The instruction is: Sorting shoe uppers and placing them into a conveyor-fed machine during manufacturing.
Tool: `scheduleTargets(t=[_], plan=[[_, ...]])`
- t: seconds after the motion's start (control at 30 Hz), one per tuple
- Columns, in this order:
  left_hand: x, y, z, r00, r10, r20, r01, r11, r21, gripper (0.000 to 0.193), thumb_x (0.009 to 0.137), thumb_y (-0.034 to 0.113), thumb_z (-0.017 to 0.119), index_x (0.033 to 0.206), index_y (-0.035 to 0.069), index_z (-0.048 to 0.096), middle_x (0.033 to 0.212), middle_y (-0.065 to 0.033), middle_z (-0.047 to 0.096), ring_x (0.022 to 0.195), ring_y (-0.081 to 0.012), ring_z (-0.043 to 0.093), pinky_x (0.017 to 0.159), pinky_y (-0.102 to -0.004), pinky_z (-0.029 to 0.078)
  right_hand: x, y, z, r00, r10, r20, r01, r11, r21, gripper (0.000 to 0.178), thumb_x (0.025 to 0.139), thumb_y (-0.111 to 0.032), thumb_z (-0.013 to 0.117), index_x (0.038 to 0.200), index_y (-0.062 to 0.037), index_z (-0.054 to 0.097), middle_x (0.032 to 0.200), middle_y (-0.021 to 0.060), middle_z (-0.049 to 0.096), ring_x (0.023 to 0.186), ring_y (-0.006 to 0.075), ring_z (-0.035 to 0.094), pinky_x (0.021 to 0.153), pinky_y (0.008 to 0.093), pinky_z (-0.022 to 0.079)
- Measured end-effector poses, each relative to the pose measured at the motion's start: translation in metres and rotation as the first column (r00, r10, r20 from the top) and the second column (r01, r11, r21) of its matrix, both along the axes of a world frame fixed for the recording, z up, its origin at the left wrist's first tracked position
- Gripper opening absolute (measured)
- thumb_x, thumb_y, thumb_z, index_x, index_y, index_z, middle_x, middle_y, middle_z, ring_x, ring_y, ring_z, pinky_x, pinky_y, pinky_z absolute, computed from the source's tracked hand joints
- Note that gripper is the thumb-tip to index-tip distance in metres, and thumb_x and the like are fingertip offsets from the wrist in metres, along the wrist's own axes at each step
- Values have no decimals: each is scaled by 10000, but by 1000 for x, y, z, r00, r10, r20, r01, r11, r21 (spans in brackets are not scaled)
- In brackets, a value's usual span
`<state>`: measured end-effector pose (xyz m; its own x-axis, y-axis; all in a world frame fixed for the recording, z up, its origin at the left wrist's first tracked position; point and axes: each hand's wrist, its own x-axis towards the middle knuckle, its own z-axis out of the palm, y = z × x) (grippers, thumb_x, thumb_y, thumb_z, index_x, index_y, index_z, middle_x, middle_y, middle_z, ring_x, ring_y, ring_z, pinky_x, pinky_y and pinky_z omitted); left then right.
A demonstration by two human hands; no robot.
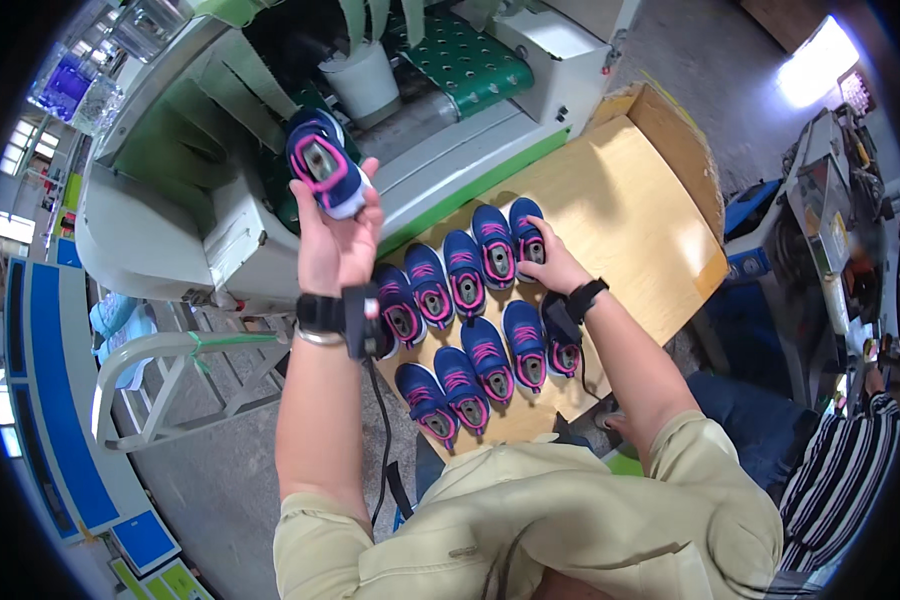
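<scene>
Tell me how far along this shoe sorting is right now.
Nine blue-and-pink shoes already sit in two rows on the wooden board. In hand: the left hand holds up another shoe, while the right hand touches the end shoe of the far row. The board's right side remains bare.

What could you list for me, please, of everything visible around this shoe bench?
Lifted shoe: one, navy with pink trim, held up over the machine.
Shoes on board: about nine, navy and pink, in two rows.
Wooden board: one, tan, under the rows.
Machine: one, white and green, behind the board.
White bucket: one, on the machine.
Striped sleeve: one, another person's, far right.
Left hand: holds the lifted shoe.
Right hand: rests on the end shoe of the back row.
</scene>
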<state>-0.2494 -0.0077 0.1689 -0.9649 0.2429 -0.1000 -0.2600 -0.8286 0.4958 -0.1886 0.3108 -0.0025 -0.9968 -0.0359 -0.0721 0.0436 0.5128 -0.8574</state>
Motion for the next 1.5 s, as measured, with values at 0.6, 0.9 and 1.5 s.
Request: scheduleTargets(t=[0.6, 0.9, 1.5], plan=[[82, 24, -56, 947, -292, 132, 301, 668, -681, 451, 1032, 327, 501, 1375, 34, 493, 1320, -137, 607, 1202, -228, 604, 978, -345, 496, -185, -49, 182, 676, -98, -730, 109, 994, -32, 713, 842, -117, 646, 1497, -177, 370, 1320, 181, 556, 1165, 388, 557, 1012, 450, 434], [230, 33, -112, 744, -635, 209, -167, -480, -861, 820, 888, 484, 614, 1552, 169, 249, 1586, -174, 271, 1473, -389, 225, 1090, -650, 277, -58, -77, 119, 917, 89, -390, -1, 976, 219, 684, 827, -280, 680, 1451, -142, 435, 1363, 193, 521, 1239, 389, 469, 1051, 500, 367], [229, 35, -124, 768, -635, 84, -277, -448, -850, 757, 902, 434, 620, 1528, 161, 294, 1534, -156, 359, 1434, -379, 295, 1057, -594, 354, 155, -32, 12, 888, 43, -459, 147, 917, 371, 134, 905, -159, 582, 916, -55, 666, 1000, 117, 641, 1064, 337, 560, 952, 466, 411]])
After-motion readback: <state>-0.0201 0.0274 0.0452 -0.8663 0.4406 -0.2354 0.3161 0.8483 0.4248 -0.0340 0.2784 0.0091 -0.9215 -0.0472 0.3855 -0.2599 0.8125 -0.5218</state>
